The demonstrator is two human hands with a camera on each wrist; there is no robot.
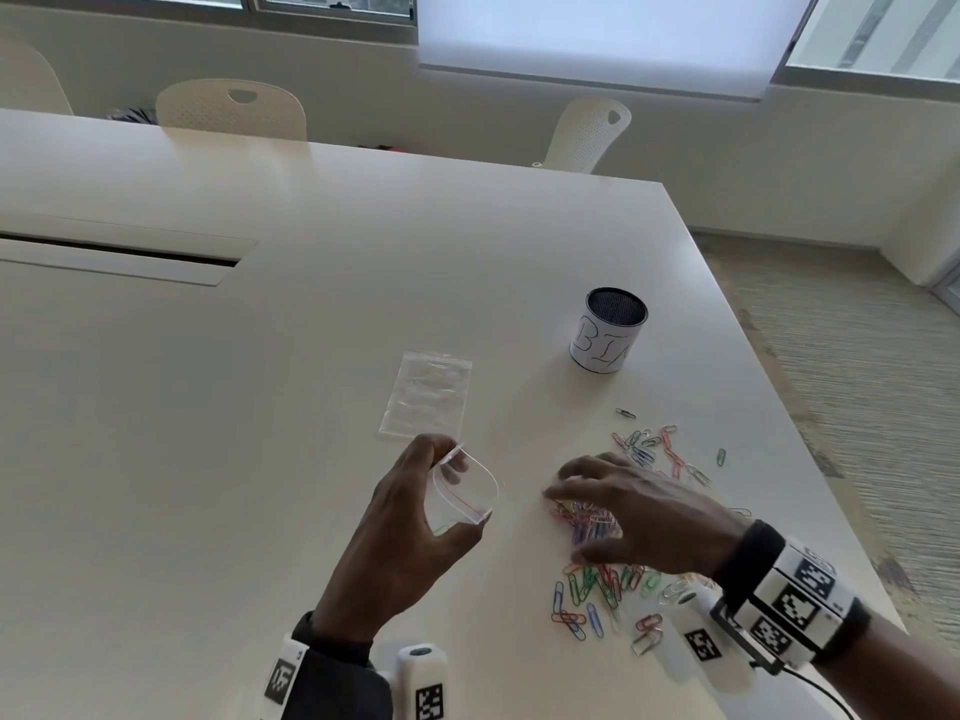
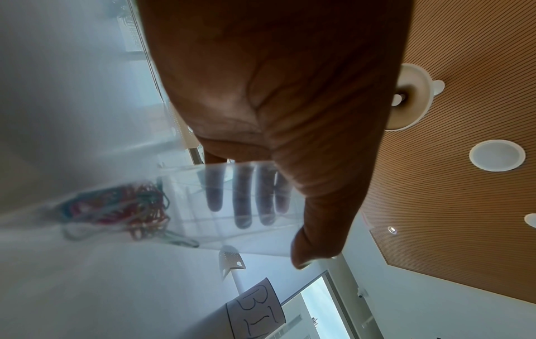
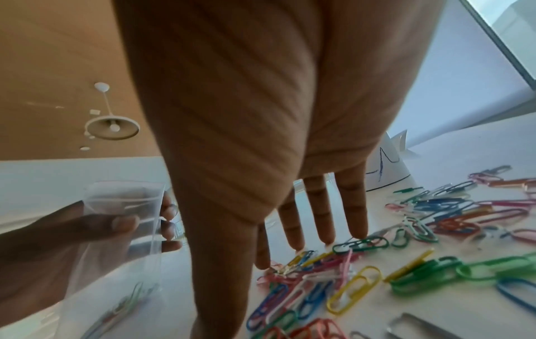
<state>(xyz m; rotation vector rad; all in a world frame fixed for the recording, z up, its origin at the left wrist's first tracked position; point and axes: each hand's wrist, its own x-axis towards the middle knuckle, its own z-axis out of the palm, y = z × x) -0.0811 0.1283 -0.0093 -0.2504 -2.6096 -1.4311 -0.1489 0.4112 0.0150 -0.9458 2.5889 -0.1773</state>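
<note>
Soft daylight came from the shaded window [image 1: 597, 39] beyond the tabletop [image 1: 311, 304], casting faint shadows. The right hand [image 1: 639, 506] was motion-blurred. Both wrist views bent at the edges; the left looked smeared, hazy through the clear bag [image 2: 232, 206].

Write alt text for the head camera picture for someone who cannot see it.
The left hand holds a small clear plastic zip bag open, while the right hand spreads over a pile of coloured paper clips on a white table. Beyond them are a second, flat clear bag and a black mesh cup wrapped in white paper.
</note>
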